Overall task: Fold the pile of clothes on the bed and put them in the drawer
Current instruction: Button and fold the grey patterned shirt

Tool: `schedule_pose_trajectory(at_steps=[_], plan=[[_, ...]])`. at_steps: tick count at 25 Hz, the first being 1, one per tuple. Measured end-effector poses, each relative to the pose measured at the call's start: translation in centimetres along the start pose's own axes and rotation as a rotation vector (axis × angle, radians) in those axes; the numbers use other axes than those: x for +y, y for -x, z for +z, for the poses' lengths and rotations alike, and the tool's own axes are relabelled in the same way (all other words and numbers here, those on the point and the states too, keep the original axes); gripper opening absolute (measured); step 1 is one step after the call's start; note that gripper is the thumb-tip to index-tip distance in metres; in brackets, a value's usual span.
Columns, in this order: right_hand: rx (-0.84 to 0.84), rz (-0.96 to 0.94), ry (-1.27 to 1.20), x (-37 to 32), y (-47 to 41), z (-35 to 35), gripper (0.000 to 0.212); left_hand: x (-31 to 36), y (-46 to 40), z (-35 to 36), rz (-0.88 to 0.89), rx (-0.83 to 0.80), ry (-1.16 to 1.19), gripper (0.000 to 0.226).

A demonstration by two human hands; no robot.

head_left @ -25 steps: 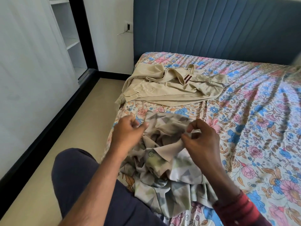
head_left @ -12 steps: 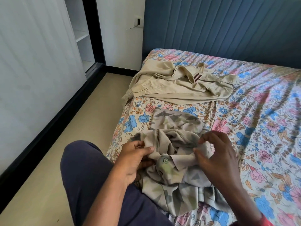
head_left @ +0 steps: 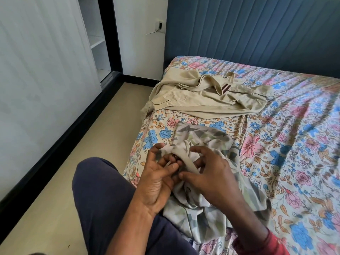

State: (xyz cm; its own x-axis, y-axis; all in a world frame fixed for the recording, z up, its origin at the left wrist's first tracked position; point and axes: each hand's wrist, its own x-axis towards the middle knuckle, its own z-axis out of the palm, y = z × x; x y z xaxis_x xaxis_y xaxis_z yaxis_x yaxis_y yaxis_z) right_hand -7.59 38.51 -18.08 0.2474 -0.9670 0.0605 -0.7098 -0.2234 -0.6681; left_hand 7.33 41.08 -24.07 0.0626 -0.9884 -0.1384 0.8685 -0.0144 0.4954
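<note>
Two hands now meet over the crumpled grey-and-green leaf-print shirt at the near left edge of the floral-sheeted bed; a second ago they were apart and lifted, each holding a fold of it, and they have since dropped and closed in on the collar band. The left hand lies palm up with its fingers curled, and cloth seems pinched between fingers and thumb, though motion blur hides the exact hold. The right hand comes in from the other side, fingers spread and bent over the pale strip of collar, its thumb tip pressing near the left fingers; I judge it pinches the collar. This reads as hunting for the collar or a button to straighten the shirt before folding, so the fold itself is not yet begun.

Bunched as it is, the shirt has no clean outline; its long axis runs roughly from the person's lap away toward the quilted blue headboard, collar near the middle under the hands. Farther up the bed, the beige cotton shirt lies unfolded, its length across the bed. No drawer is in view.
</note>
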Motion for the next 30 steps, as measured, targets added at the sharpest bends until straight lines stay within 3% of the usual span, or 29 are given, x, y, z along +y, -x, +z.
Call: schedule_pose_trajectory(at_steps=[3,5,8,12,14,16,18,22,27,30], plan=[[-0.031,0.131,-0.346,0.6,0.2,0.4,0.054,-0.4,0.4,0.2,-0.017,0.021,-0.181,0.046],[-0.053,0.210,-0.499,1.0,0.2,0.5,0.039,-0.9,0.5,0.4,-0.054,0.078,-0.316,0.037],[-0.069,0.164,-0.366,1.4,0.5,0.5,0.021,-0.9,0.5,0.8,-0.080,0.123,-0.248,0.027],[0.029,0.050,-0.089,1.1,1.5,1.3,0.046,-0.5,0.4,0.7,0.010,0.137,-0.140,0.027],[0.043,0.102,-0.171,1.1,1.2,1.2,0.056,-0.5,0.6,0.7,0.022,0.130,-0.132,0.029],[0.026,0.125,-0.258,1.3,0.9,1.2,0.047,-0.5,0.7,0.8,0.035,0.144,-0.155,0.023],[0.066,0.091,-0.190,1.4,0.9,1.2,0.033,-0.5,0.7,0.9,0.044,0.149,-0.181,0.015],[0.035,0.072,-0.228,1.2,1.2,1.1,0.026,-0.7,0.5,0.5,0.054,0.128,-0.219,0.013],[-0.018,0.017,-0.215,1.0,1.4,1.3,0.036,-1.0,0.2,-0.3,0.093,0.042,-0.270,0.007],[-0.008,-0.021,-0.241,1.0,1.3,1.3,0.032,-1.2,0.0,-0.7,0.120,0.020,-0.276,0.042]])
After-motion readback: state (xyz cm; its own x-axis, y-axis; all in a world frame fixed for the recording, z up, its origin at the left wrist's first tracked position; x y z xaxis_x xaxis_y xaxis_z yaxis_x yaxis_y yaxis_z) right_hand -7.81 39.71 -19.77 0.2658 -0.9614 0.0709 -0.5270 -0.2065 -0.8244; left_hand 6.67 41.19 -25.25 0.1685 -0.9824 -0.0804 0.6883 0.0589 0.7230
